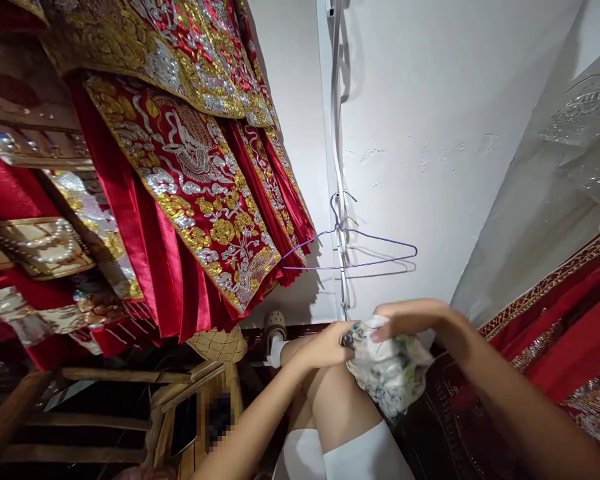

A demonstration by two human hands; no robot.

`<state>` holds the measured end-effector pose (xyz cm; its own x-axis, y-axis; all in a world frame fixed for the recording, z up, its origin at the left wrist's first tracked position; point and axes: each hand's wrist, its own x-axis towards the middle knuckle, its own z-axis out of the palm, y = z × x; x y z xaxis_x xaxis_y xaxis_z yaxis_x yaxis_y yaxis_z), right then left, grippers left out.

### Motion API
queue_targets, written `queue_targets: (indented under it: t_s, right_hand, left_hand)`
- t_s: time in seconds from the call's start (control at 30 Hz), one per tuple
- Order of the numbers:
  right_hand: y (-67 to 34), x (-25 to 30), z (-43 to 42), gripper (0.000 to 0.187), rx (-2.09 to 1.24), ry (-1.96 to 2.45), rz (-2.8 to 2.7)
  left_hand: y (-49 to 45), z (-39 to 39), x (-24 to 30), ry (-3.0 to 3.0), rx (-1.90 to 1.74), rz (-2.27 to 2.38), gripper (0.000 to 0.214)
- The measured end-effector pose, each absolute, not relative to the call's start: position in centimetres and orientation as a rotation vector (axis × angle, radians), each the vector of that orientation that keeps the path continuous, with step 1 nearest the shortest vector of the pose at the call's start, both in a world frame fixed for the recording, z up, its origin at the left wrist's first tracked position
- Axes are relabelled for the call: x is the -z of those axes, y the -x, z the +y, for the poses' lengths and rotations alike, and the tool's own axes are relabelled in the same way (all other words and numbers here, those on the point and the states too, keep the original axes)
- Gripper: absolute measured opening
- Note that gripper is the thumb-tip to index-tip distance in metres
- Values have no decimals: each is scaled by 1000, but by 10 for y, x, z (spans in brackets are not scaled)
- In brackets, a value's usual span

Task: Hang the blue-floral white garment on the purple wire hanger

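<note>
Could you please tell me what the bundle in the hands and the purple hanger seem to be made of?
Bundle: probably thin, soft printed fabric, matte, judging by its crumpled folds, though plastic cannot be ruled out. Purple hanger: likely coated wire, smooth, given its thin, uniform rod.

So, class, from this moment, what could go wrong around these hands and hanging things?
The crumpled bundle hangs below the left hand and right hand, so its loose lower part might slip free if either grip eases.

The purple hanger's left end overlaps the hem of the embroidered red garment in this view; if they touch, which I can't tell, the wire could snag the stitching.
</note>
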<state>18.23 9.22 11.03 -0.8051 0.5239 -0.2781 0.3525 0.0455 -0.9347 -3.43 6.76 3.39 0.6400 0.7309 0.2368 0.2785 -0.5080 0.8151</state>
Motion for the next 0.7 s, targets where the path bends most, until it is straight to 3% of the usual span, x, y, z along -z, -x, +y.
queue_targets:
  t_s: [0.1,0.27,0.37,0.5,0.7]
  right_hand:
    - [-201,-132,116,12,-1411,935,-2300]
    - [-193,-113,162,53,-655,1039,-1899]
    - [-183,-85,182,43,-631,1061,-1822]
    - [-187,-62,190,23,-619,1099,-1767]
    - [-209,-67,173,30,-550,1190,-1691]
  left_hand:
    - [45,65,-29,-2336,-546,951,7]
    - [82,70,-43,-2597,-176,1428,11]
    - [111,77,-50,-2485,-219,1698,19]
    - [146,88,-52,-2372,-572,1798,26]
    - [155,111,-53,-2184,-1155,1701,31]
